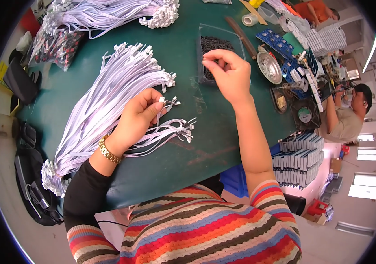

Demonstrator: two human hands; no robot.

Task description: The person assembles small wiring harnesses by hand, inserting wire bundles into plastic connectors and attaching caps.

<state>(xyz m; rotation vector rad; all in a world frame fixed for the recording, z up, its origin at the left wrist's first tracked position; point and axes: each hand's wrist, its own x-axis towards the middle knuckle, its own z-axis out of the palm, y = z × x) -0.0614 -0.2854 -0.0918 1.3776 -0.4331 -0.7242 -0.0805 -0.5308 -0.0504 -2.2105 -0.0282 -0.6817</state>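
Note:
My left hand (138, 115) pinches a white ribbon cable near its white end connector (162, 100), which has a thin dark piece at it. To the left, a big bundle of white cables (102, 99) lies across the green table (188, 163). A smaller bunch of cables (163, 130) lies just below my left hand, with dark thin bits at its connectors. My right hand (231, 75) is raised over the near part of a clear plastic box (200, 57) with many small black pieces (215, 42). Its thumb and forefinger are pressed together; anything between them is too small to make out.
Another cable bundle (108, 17) and a bag of red and black parts (55, 49) lie at the far left. Right of the box are a metal dish (269, 68), blue trays (277, 42) and a tape roll (249, 20). A person (348, 110) sits at the right.

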